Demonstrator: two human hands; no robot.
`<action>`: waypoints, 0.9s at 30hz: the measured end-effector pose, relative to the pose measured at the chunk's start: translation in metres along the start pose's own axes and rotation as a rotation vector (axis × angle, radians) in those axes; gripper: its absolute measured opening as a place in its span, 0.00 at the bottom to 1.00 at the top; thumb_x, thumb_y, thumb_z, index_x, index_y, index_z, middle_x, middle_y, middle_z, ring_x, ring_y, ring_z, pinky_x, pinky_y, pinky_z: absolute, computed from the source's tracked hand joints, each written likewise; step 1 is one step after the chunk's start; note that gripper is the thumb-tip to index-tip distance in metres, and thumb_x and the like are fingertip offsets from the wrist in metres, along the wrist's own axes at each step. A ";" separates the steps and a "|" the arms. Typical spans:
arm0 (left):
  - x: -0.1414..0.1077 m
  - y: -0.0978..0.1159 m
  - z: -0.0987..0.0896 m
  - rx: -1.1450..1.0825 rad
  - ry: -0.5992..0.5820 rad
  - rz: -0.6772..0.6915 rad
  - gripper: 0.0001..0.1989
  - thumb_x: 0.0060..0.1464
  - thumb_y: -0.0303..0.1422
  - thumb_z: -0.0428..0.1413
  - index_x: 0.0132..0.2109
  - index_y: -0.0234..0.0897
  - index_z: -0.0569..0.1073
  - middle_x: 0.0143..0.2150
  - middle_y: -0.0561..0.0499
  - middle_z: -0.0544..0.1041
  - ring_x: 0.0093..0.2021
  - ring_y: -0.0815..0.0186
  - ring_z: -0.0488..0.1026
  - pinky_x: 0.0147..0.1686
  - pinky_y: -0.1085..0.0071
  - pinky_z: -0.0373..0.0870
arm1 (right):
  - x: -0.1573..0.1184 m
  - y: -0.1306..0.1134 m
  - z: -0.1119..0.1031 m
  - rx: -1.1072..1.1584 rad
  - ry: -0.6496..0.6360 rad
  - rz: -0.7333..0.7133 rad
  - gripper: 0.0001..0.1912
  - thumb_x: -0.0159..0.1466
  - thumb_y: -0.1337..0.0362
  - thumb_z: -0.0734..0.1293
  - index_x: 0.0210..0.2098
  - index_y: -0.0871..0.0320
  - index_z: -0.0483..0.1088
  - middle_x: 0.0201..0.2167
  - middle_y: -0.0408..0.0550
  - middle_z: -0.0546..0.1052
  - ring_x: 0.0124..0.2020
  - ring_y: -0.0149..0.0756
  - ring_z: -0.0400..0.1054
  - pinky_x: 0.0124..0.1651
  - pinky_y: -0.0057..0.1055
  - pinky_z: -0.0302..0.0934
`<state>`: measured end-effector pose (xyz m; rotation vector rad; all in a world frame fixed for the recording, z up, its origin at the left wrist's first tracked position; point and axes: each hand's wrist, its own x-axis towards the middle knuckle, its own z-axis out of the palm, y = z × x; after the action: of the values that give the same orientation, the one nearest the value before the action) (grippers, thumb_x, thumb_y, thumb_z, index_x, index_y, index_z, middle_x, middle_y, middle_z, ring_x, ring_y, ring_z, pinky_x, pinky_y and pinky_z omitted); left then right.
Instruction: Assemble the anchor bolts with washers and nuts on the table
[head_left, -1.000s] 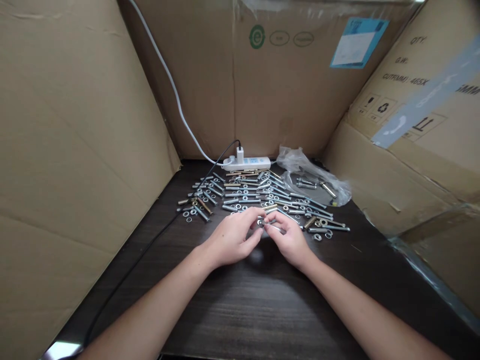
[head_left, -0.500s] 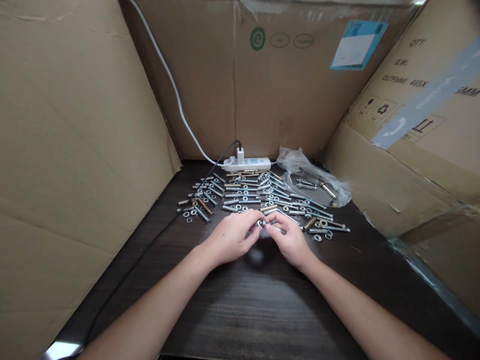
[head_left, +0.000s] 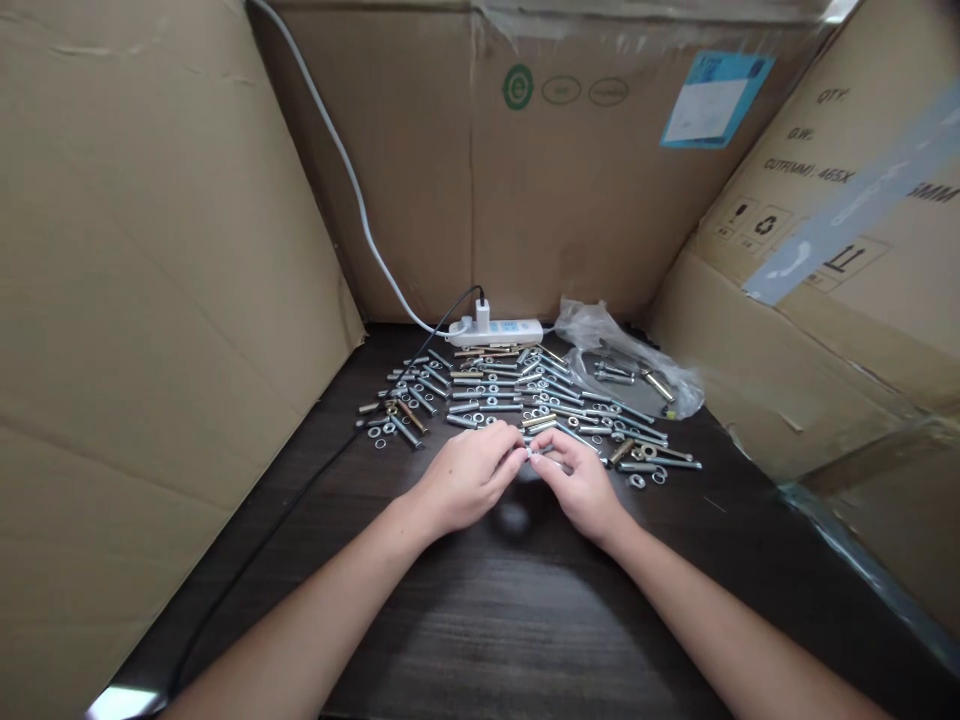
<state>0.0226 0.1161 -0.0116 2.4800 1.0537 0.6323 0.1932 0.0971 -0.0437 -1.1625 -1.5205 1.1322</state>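
Above the near part of the dark table, my left hand [head_left: 472, 475] and my right hand [head_left: 579, 487] meet fingertip to fingertip. My right thumb and fingers pinch a slim metal bolt [head_left: 553, 457], whose shaft shows only in part between them. At the bolt's left end, my left thumb and forefinger are closed on a small metal piece, mostly hidden by the fingers. Just beyond the hands lie rows of loose bolts and sleeves [head_left: 501, 407], with nuts and washers among them. A loose nut [head_left: 637, 482] lies to the right of my right hand.
Cardboard walls stand left [head_left: 172, 300], behind [head_left: 397, 180] and right [head_left: 750, 380]. At the back are a white power strip [head_left: 517, 331] with a plugged-in adapter and a clear plastic bag [head_left: 600, 325] around some bolts. A black cable [head_left: 277, 535] runs along the left side.
My fingertips have closed in at the bolt's end, so the shiny ring-like piece seen there before is now mostly covered. The view has shifted slightly; the laid-out hardware looks unchanged.
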 end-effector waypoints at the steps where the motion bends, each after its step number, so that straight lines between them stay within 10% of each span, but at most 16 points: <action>1: 0.000 0.000 0.000 0.001 -0.006 -0.001 0.10 0.63 0.34 0.42 0.38 0.36 0.66 0.36 0.51 0.70 0.36 0.67 0.67 0.35 0.72 0.63 | 0.000 0.000 0.000 0.005 -0.004 0.001 0.07 0.59 0.61 0.63 0.31 0.59 0.63 0.21 0.39 0.62 0.22 0.26 0.51 0.25 0.25 0.47; 27: -0.002 0.000 -0.003 0.011 -0.047 0.041 0.09 0.61 0.30 0.45 0.48 0.39 0.65 0.43 0.50 0.71 0.42 0.65 0.69 0.40 0.71 0.65 | 0.001 -0.002 0.000 0.029 0.022 -0.006 0.07 0.58 0.61 0.63 0.31 0.59 0.62 0.18 0.36 0.59 0.19 0.25 0.49 0.23 0.24 0.46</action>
<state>0.0198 0.1149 -0.0099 2.5195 0.9940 0.5785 0.1928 0.0978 -0.0412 -1.1467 -1.4852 1.1312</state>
